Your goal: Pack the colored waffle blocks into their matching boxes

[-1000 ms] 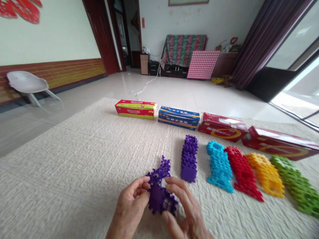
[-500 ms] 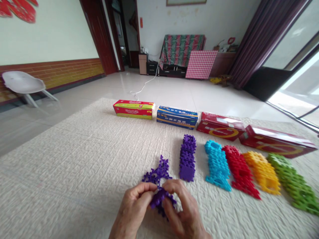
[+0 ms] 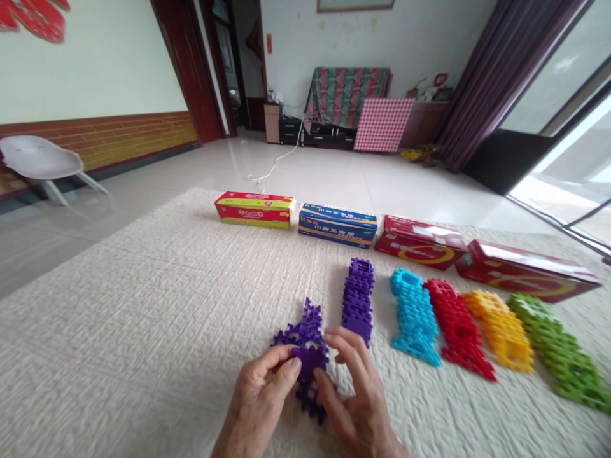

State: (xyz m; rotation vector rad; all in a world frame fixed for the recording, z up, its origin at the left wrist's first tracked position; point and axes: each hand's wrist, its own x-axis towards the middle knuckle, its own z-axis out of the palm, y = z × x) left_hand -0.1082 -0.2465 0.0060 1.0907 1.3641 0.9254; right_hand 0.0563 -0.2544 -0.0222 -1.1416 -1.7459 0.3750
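Between thumb and index finger, my left hand (image 3: pixel 262 388) pinches the left edge of a flat purple square piece (image 3: pixel 310 364). My right hand (image 3: pixel 356 388) is at the square's right side, its fingers spread, the thumb near the lower right edge. More loose purple pieces (image 3: pixel 305 324) lie behind the square, and another toothed one (image 3: pixel 311 401) lies partly below it between the hands. To the right is a stacked row of purple pieces (image 3: pixel 358 302). Farther right are rows of blue pieces (image 3: pixel 415 318), red pieces (image 3: pixel 461 331), yellow pieces (image 3: pixel 499 331) and green pieces (image 3: pixel 558 350).
Behind the rows, a red-yellow box (image 3: pixel 255 211), a blue box (image 3: pixel 338 226) and two dark red boxes (image 3: pixel 420 243) (image 3: pixel 529 270) line the far edge of the beige mat (image 3: pixel 143 286). A white chair (image 3: pixel 42 159) stands on the tiled floor at left.
The square piece has turned from tilted to showing its flat face. My right hand's fingers have opened away from it, while my left hand still pinches it.
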